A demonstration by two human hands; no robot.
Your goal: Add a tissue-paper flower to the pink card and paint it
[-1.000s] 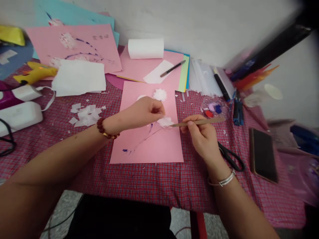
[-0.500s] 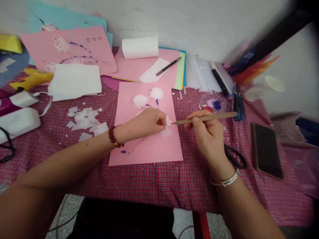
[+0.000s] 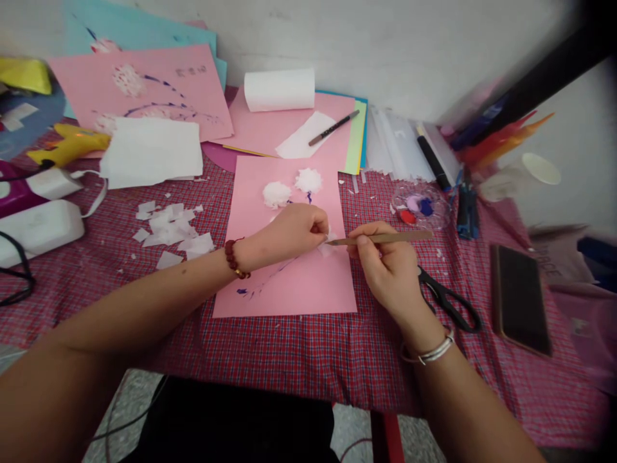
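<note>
My right hand [image 3: 385,260] pinches a flat, tan, pointed stick [image 3: 405,236] between thumb and fingers, its tip beside the fingertips of my left hand [image 3: 301,228]. Those fingers are curled and pressed together; I cannot tell whether a scrap is caught between them. Just under them, a thin white paper piece [image 3: 326,247] lies near the right edge of the pink rectangular paper sheet [image 3: 313,292].

I judge this to be working the tissue with the stick's point: a light, steady press at the middle should serve, since thin paper could tear or lift with the tip. My left wrist should hover clear of the dark blue painted line [image 3: 253,290], in case it is wet.

Beyond, two fluffy white paper blossoms [image 3: 307,181] sit higher on the sheet; loose white paper squares [image 3: 168,226] lie left on the table [image 3: 270,354].
</note>
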